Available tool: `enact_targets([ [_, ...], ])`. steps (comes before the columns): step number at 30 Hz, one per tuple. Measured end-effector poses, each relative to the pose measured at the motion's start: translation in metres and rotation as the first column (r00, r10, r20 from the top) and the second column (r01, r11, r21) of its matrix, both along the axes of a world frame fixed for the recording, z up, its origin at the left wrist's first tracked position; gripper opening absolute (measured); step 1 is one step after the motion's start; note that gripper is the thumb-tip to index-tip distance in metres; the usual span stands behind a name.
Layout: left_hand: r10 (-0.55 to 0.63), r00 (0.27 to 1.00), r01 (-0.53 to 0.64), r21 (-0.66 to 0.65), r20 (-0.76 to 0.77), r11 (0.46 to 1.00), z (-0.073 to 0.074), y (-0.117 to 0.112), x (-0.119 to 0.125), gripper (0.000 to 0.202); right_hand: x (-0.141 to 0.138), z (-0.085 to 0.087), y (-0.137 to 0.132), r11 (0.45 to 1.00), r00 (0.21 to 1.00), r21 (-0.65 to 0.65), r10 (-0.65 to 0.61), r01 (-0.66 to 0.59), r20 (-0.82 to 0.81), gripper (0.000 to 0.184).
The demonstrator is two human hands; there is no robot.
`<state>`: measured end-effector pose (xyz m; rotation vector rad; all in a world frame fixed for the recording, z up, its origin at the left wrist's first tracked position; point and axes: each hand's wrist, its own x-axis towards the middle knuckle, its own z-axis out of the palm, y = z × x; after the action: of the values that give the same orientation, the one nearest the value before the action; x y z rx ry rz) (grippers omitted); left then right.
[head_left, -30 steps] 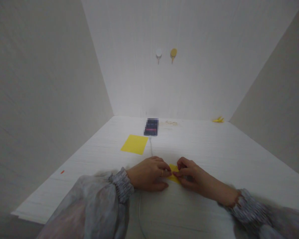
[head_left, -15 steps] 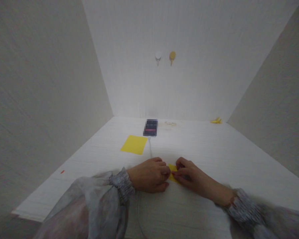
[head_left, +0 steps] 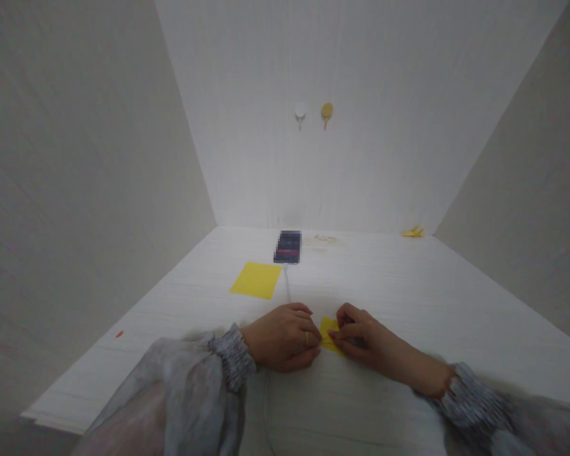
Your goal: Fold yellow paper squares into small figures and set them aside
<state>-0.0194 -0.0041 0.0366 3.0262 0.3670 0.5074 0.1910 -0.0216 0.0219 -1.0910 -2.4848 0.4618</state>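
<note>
A small folded yellow paper (head_left: 329,332) lies on the white table (head_left: 408,285), nearer the person than the dark phone (head_left: 287,246) and a little to its right, held between both hands. The left hand (head_left: 285,335), nearer than the phone and almost in line with it, is curled nearly closed, knuckles up. Its fingertips meet the paper's left edge and pin it to the table, and a thin ring (head_left: 306,339) shows on one finger. The right hand (head_left: 361,335), nearer than the phone and to its right, has its fingers bent. Thumb and forefinger close on the paper's right side, and the other fingers are tucked under the palm. How tightly either hand grips cannot be told. A flat yellow sheet (head_left: 256,279) lies just in front of the phone to its left. A white cable (head_left: 286,285) runs from the phone toward the left hand. Well to the phone's right, by the back wall, sits a small yellow folded piece (head_left: 413,232). Above the phone, two hooks (head_left: 301,113) hang on the wall.
</note>
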Motion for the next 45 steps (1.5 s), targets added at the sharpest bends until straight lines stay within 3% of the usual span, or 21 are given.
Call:
enact_targets([
  [17,0.048,0.998,-0.049,-0.031,-0.04,0.998,0.001,-0.003,0.002,0.017,-0.002,0.009,-0.003,0.999,1.0,-0.043,0.009,-0.009,0.001,0.025],
  [26,0.063,0.998,-0.066,-0.116,-0.032,0.991,0.001,-0.001,0.002,0.021,0.009,0.001,0.004,0.997,0.996,-0.077,0.019,-0.026,-0.086,0.02],
  [29,0.063,0.997,-0.067,-0.118,-0.039,0.991,0.001,0.0,0.002,0.024,0.009,-0.001,0.007,0.998,0.988,-0.054,-0.023,0.015,-0.155,0.015],
  [32,0.059,0.997,-0.063,-0.112,-0.045,0.992,0.001,0.002,0.004,0.023,0.007,-0.003,0.011,0.999,0.985,-0.013,-0.039,0.038,-0.168,0.026],
  [37,0.073,0.997,-0.075,-0.082,-0.029,0.994,-0.003,0.005,0.008,0.02,0.002,-0.007,0.016,0.995,0.994,0.015,-0.1,0.101,-0.039,0.023],
  [45,0.184,0.982,-0.179,-0.109,0.034,0.978,-0.011,0.009,0.017,0.019,-0.011,0.0,0.013,0.944,0.946,-0.101,-0.302,0.315,0.119,0.023],
])
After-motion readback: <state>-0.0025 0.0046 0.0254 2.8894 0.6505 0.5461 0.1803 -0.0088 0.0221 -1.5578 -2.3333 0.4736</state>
